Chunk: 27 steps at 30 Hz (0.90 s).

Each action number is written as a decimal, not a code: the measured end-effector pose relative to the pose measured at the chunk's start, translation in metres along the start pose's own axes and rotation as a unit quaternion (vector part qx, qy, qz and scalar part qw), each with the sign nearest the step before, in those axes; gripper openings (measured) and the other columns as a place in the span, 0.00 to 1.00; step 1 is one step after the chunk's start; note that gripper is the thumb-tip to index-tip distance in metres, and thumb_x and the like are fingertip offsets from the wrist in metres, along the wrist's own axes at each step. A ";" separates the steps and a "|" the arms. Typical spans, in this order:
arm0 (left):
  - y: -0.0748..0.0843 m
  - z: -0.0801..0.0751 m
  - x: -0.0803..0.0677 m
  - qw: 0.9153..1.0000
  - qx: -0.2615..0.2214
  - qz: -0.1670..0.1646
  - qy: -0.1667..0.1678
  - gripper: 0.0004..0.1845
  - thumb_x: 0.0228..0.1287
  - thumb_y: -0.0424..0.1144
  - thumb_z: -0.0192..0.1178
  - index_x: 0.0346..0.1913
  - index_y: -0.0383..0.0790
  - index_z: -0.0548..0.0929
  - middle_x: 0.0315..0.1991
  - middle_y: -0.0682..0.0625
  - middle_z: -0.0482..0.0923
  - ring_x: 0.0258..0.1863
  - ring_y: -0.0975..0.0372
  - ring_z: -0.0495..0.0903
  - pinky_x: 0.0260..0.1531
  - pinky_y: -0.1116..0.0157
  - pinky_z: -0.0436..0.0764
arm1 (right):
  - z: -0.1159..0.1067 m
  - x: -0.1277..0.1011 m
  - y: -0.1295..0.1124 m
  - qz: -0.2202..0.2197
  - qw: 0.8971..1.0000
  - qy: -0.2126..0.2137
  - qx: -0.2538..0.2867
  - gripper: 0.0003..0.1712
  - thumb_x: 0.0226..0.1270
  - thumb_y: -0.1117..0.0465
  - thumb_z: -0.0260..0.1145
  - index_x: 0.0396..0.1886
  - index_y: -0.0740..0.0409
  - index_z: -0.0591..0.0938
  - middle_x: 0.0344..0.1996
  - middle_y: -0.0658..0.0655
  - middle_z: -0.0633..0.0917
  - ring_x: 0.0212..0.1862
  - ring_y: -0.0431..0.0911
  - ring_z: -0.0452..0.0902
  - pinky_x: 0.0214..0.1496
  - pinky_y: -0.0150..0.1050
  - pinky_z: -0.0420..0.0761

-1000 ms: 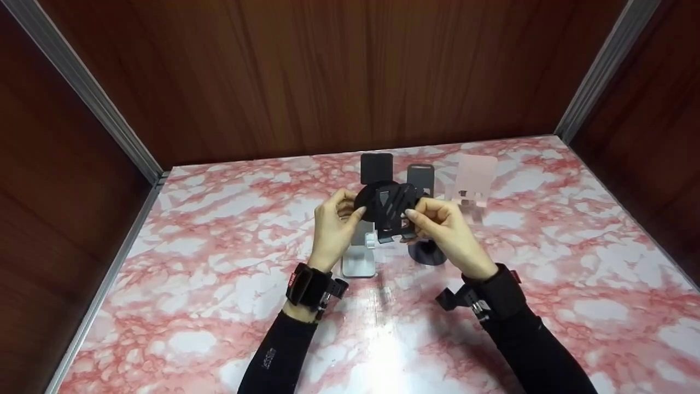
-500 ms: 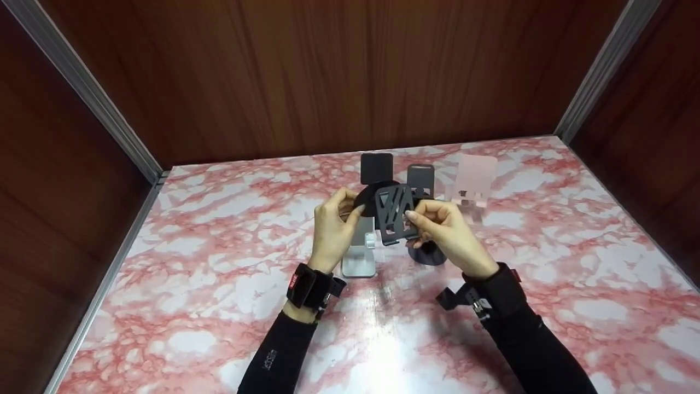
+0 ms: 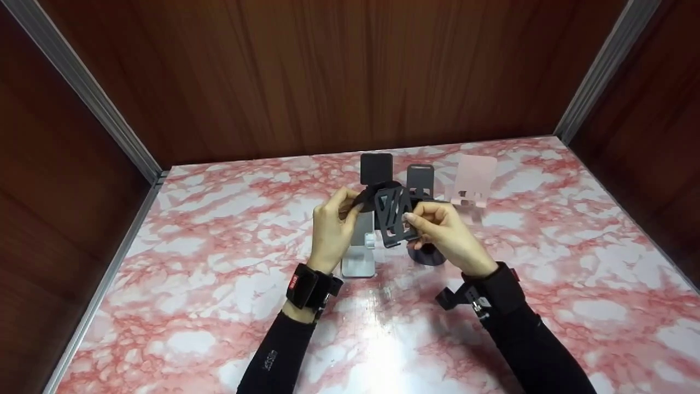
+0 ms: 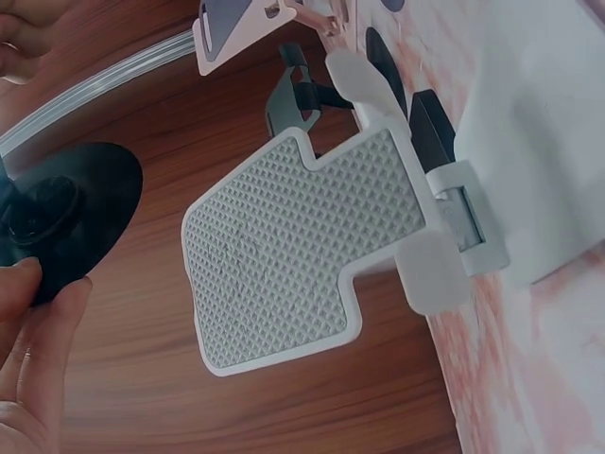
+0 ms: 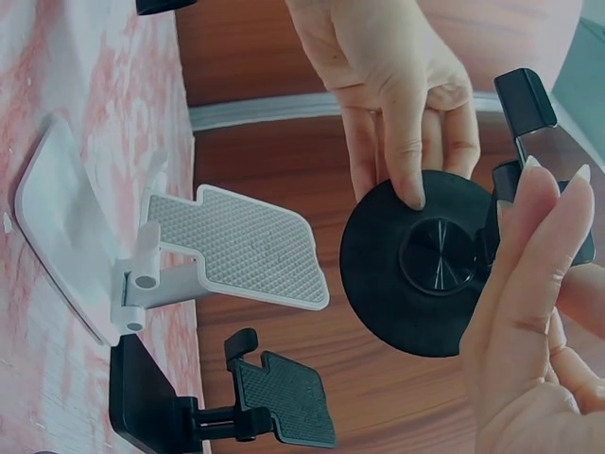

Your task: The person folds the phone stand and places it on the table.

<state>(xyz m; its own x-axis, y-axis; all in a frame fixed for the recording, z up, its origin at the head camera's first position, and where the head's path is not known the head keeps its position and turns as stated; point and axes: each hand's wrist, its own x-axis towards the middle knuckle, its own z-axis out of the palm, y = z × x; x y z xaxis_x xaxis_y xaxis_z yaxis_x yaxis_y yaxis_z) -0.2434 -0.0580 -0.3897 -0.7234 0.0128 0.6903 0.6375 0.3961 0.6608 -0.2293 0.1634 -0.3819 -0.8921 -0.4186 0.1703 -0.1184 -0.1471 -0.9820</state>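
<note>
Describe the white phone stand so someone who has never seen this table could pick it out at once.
On the pink marbled table, look directly below the person's left hand, in front of a row of stands near the back wall. The white phone stand sits there; its neighbours are black, grey or pale pink, and only it has a white, bumpy-textured plate.

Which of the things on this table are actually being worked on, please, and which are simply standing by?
In hand:
- black phone stand, round base pinched by the left hand, slotted plate gripped by the right hand

Standing by:
- white stand
- black stand
- grey stand
- pink stand
- round dark base
</note>
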 end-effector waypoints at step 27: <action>-0.003 -0.001 -0.001 0.998 -0.005 0.052 -0.024 0.08 0.61 0.24 0.63 0.43 0.30 0.83 0.39 0.39 0.88 0.38 0.54 0.89 0.39 0.73 0.86 | -0.002 -0.002 -0.005 0.035 0.999 0.018 0.005 0.09 0.74 0.65 0.59 0.31 0.59 0.79 0.23 0.48 0.82 0.19 0.37 0.75 0.24 0.28 0.80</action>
<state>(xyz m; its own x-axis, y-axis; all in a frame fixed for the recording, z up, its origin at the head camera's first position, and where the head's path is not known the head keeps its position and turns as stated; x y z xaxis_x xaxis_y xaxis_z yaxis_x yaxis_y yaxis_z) -0.2448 -0.0603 -0.3921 -0.6648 0.0966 0.7407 0.7124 0.3803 0.5898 -0.2276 0.1669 -0.3772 -0.9131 -0.3959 0.0978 -0.0508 -0.1274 -0.9905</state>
